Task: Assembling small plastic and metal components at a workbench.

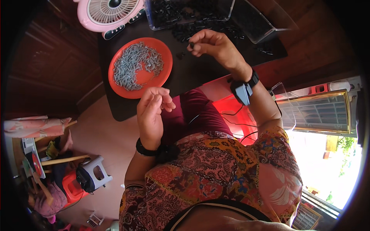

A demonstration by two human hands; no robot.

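My right hand (217,48) is above the far part of the dark table, with a small black plastic piece (191,45) pinched between thumb and fingertips. Just below those fingers, a few similar black pieces (181,55) lie on the tabletop. By the near rim of an orange-red plate (168,73), my left hand (152,111) is raised with its fingers curled in toward the thumb. Whatever it may hold is too small or hidden to make out. Many small silver screws (133,63) are heaped on the plate.
A clear plastic bin (154,28) of black pieces stands at the back, with more pieces (223,32) spilled before it. Another clear container (266,36) is to its right. A pink fan (88,23) stands back left. Another person (50,196) sits at lower left.
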